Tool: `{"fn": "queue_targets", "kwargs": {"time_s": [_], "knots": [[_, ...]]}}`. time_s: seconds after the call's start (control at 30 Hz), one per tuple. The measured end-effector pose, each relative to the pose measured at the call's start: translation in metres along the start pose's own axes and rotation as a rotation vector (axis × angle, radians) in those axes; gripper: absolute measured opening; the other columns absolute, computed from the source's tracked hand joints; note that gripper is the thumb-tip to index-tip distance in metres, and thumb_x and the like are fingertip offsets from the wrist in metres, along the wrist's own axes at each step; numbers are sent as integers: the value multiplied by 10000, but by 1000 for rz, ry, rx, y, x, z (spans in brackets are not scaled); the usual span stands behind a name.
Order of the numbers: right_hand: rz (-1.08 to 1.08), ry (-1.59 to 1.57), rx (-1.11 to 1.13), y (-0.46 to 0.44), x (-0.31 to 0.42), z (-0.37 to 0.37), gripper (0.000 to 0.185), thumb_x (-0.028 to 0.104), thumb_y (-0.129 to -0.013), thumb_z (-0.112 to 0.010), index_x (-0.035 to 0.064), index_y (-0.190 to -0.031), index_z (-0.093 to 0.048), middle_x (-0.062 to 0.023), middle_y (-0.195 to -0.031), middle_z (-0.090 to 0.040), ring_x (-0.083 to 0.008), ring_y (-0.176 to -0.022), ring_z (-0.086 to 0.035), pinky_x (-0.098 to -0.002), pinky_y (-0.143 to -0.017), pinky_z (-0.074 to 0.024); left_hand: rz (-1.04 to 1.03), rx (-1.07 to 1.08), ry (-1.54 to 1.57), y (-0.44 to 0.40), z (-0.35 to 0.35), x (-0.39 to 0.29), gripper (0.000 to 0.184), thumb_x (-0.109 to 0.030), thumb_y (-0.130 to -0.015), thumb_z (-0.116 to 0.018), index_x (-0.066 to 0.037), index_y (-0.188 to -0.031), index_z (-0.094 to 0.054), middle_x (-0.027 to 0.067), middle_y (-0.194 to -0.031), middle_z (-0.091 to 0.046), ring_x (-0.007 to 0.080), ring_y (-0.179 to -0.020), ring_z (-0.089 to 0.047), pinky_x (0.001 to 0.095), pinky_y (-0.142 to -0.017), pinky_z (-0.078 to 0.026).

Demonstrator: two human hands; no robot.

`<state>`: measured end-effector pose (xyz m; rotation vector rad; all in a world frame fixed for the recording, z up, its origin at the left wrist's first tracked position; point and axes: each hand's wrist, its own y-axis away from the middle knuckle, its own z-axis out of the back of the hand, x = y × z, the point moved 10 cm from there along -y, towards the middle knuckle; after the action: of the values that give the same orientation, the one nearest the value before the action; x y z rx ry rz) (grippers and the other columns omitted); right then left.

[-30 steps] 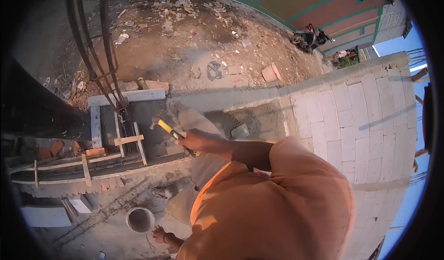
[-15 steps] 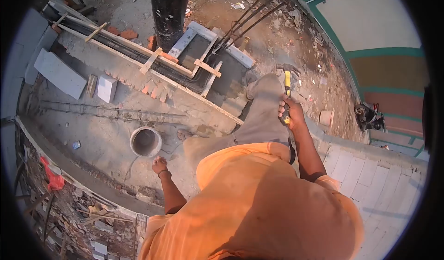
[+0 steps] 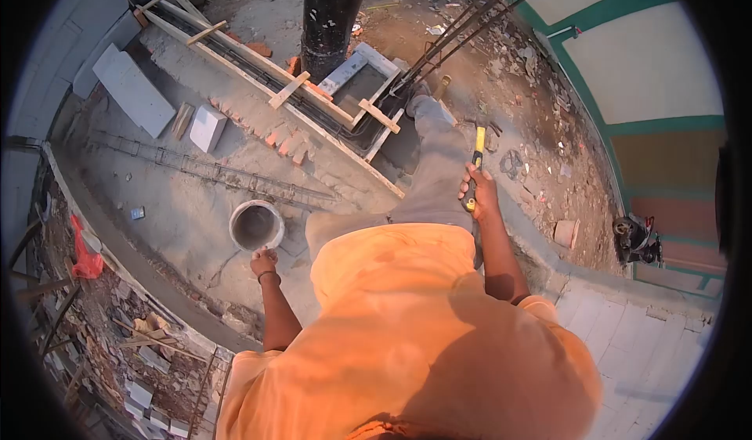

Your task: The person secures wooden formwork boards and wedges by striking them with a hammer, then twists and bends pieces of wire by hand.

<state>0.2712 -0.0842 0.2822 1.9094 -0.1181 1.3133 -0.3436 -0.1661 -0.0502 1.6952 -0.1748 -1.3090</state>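
Note:
My right hand [image 3: 481,192] is wrapped round the black and yellow handle of a claw hammer [image 3: 479,141], its metal head pointing forward. The hammer is held out beside my right leg, above the ground. My left hand [image 3: 265,262] hangs low with the fingers curled in, and nothing shows in it. Close by it, just ahead, stands a round bucket [image 3: 257,204] with a pale rim and a grey inside. From above I cannot tell whether the hand touches the rim.
Ahead, a long wooden formwork [image 3: 329,154] with rebar inside runs diagonally to a dark round column [image 3: 333,17]. Rebar rods [image 3: 478,13] slant up nearby. White blocks [image 3: 207,127] and a flat rebar cage [image 3: 188,162] lie at left. Rubble covers the lower left.
My leg has stepped forward beside the formwork. The left hand now appears nearer the bucket. The hammer remains in my right hand, and the view has shifted.

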Motion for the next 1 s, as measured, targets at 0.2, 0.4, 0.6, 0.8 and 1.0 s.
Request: {"fn": "queue_targets", "kwargs": {"time_s": [0.2, 0.4, 0.6, 0.8, 1.0], "knots": [[-11, -60, 47, -42, 8, -7, 155, 164, -893, -569, 67, -995, -503, -31, -707, -498, -135, -501, -499, -304, -424, -442, -107, 73, 39, -6, -75, -56, 112, -152, -879, -583, -53, -840, -547, 69, -723, -627, 133, -561, -579, 256, -497, -474], [72, 72, 53, -46, 43, -49, 153, 176, -895, -568, 75, -984, -495, -30, -703, -497, -132, -505, -497, -299, -421, -453, -161, 109, 95, 17, -127, -93, 112, -155, -887, -582, -52, -863, -546, 62, -732, -630, 130, -594, -598, 249, -528, -479], [83, 290, 69, -22, 77, -88, 158, 168, -904, -555, 71, -1002, -478, -24, -688, -475, -115, -482, -490, -277, -405, -443, -98, 24, 116, 47, -111, -68, 128, -161, -883, -594, -54, -840, -540, 55, -740, -632, 125, -610, -594, 246, -549, -480], [-127, 389, 166, -12, 63, -96, 220, 177, -912, -551, 75, -1088, -466, -23, -693, -470, -110, -482, -484, -269, -408, -418, 13, -110, 79, 63, -94, -15, 134, -174, -880, -599, -61, -834, -545, 59, -753, -638, 127, -620, -605, 249, -558, -496], [-149, 421, 218, -9, 55, -108, 228, 182, -916, -544, 66, -1094, -462, -18, -689, -469, -108, -484, -483, -258, -406, -416, 50, -81, 125, 69, -110, -6, 142, -201, -877, -599, -69, -846, -559, 59, -758, -641, 149, -636, -622, 276, -578, -519]]}}
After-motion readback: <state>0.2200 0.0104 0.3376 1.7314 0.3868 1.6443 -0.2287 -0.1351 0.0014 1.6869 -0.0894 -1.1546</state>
